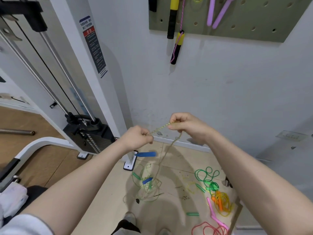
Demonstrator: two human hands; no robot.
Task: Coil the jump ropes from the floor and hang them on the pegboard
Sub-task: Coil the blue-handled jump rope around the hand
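My left hand (pixel 138 137) and my right hand (pixel 186 126) each pinch a thin yellow-green braided jump rope (pixel 160 128), a short length stretched taut between them. From my right hand the rope hangs down to a tangled heap (pixel 149 189) on the floor, where a blue handle (pixel 147 180) lies. A second blue handle (pixel 146 154) shows below my left hand. The green pegboard (pixel 237 26) is on the wall above, holding a yellow-black handled rope (pixel 171 22) and a purple handled rope (pixel 218 14).
Loose ropes lie on the floor at right: green (pixel 207 175), orange-yellow (pixel 221 204), pink (pixel 216 216), red (pixel 208 229). A cable weight machine (pixel 88 133) stands at left, its foot plate (pixel 129 164) near the heap. My shoe (pixel 129 218) is at the bottom.
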